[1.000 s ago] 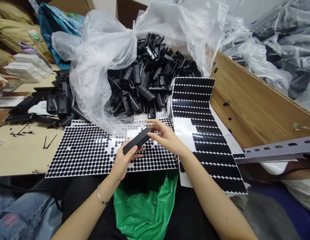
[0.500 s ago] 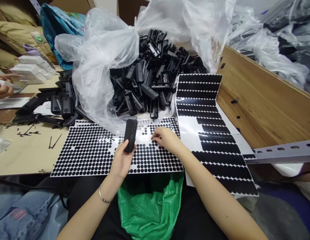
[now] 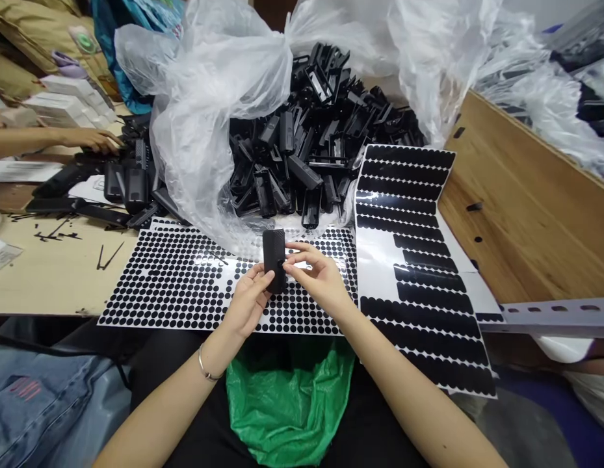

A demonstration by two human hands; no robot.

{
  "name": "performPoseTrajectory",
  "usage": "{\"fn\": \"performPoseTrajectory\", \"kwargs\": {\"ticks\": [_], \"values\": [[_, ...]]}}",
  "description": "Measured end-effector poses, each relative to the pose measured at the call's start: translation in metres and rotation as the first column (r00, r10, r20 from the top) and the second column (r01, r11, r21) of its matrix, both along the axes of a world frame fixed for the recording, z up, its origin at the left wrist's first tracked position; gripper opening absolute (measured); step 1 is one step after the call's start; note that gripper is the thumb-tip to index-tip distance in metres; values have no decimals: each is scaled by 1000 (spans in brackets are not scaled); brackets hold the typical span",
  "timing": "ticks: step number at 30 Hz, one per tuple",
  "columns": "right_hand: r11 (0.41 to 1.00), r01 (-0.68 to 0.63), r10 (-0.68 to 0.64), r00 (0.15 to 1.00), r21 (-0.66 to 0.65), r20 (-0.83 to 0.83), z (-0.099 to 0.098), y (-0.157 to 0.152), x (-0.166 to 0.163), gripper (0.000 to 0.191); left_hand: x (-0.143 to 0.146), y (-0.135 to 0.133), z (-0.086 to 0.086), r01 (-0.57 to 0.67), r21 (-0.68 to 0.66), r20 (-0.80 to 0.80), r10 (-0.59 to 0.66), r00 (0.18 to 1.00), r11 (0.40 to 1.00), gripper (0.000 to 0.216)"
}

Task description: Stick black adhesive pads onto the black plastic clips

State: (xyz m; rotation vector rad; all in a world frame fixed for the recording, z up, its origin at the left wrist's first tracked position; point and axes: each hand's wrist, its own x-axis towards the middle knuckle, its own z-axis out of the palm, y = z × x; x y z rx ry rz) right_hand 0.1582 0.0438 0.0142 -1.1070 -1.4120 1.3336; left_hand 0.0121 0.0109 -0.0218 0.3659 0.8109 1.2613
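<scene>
My left hand (image 3: 250,302) grips a small black plastic part (image 3: 274,259), held upright above a white sheet of small round black stickers (image 3: 175,286). My right hand (image 3: 317,276) is at the part's right side, fingertips pinched against it; whether a sticker is under them I cannot tell. A second sheet with long black oval pads (image 3: 419,260) lies to the right. Behind both sheets a heap of black plastic parts (image 3: 311,149) spills from a clear plastic bag (image 3: 218,110).
A green plastic bag (image 3: 287,403) lies in my lap. Another person's hand (image 3: 90,138) reaches over black parts at the left, near white boxes (image 3: 62,107). A wooden board (image 3: 526,201) rises on the right, with a grey slotted metal rail (image 3: 550,315) below it.
My right hand left the dot sheet and came back to the part's side. My left hand turned the part upright and brought it nearer. A person's arm came in at the left.
</scene>
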Motion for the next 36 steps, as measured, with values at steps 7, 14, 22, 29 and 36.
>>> {"fn": "performPoseTrajectory", "kwargs": {"ticks": [7, 14, 22, 29, 36], "values": [[999, 32, -32, 999, 19, -2, -1, 0, -3, 15, -1, 0, 1, 12, 7, -25, -12, 1000, 1000, 25], [999, 39, -40, 998, -9, -43, -2, -1, -4, 15, -2, -1, 1, 9, 14, -20, -8, 1000, 1000, 26], [999, 43, -43, 999, 30, 9, 0, -2, -6, 10, -2, 0, -1, 5, -4, -16, -6, 1000, 1000, 25], [997, 64, -65, 998, 52, 15, -1, -3, -8, 13, -2, 0, -4, -7, -17, -20, 6, 1000, 1000, 25], [991, 109, -113, 993, 81, 39, -1, -6, -11, 7, -2, 0, -7, 2, -3, 6, -2, 1000, 1000, 29]]}}
